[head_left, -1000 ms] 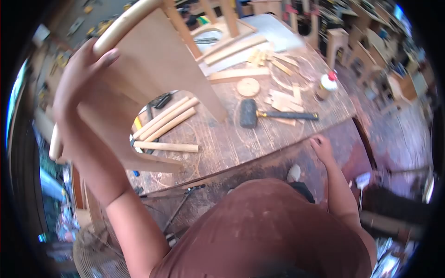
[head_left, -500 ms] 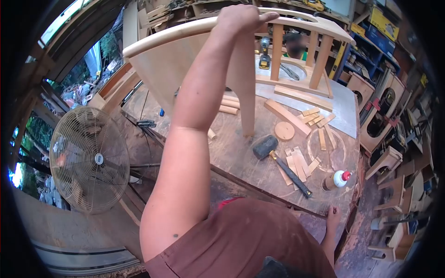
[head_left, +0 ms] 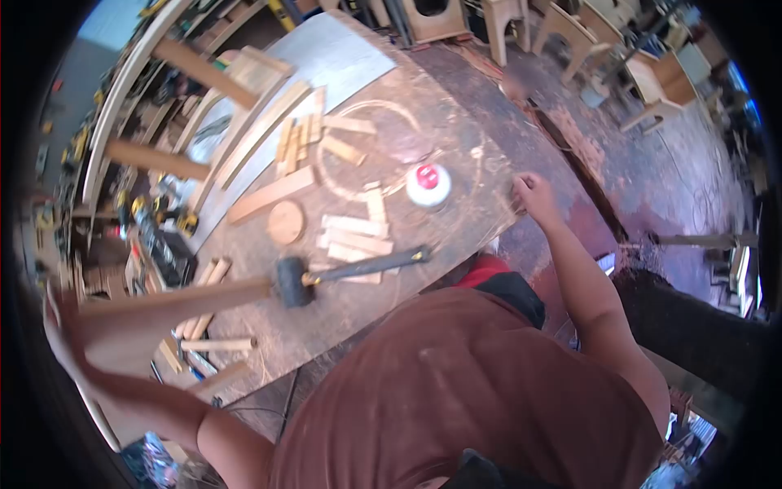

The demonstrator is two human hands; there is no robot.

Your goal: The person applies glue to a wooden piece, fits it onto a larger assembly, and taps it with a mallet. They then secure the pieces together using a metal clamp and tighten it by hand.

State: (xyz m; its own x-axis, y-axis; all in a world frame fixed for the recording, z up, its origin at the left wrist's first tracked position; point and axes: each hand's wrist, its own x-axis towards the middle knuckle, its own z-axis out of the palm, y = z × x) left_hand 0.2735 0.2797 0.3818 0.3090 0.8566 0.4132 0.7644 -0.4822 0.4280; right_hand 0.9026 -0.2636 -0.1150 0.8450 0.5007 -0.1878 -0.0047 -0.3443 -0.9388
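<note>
Head view: red-capped bottle [head_left: 428, 186] between wood strips [head_left: 358, 240] and right hand [head_left: 531, 196].

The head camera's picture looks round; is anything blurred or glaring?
Head view: black rounded borders, perhaps from a very wide lens; head view: the left hand, near the left rim, is smeared, while the mallet is clear enough to recognise, though soft; head view: bluish glare at the upper right rim.

Left hand [head_left: 67, 342] outstretched (blurred), right hand [head_left: 534, 196] curled
</note>
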